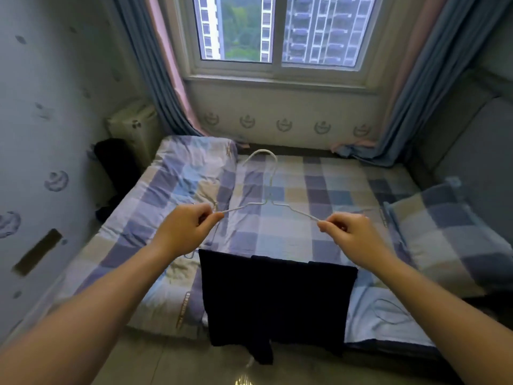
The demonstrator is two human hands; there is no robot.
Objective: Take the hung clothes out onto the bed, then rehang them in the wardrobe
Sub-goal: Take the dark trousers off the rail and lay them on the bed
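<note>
I log: hanger [258, 203] white; garment [277, 301] dark navy, nearly black; sheet [319, 190] checked blue, purple, beige; pillow [444, 237] same check; curtains [155, 79] grey-blue, edged pink; wall [41, 134] pale, blue-grey motifs.

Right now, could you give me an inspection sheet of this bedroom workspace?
Surface: checked blue-and-purple bed, sheet rumpled.
Job's things: white wire hanger held over the bed; dark navy garment draped over the near edge.
Clutter: checked pillow at right; light blue cloth beside the garment.
Hands: left hand and right hand each pinch one hanger end.
Cables: nothing seen.
Surroundings: window with blue-and-pink curtains.
</note>
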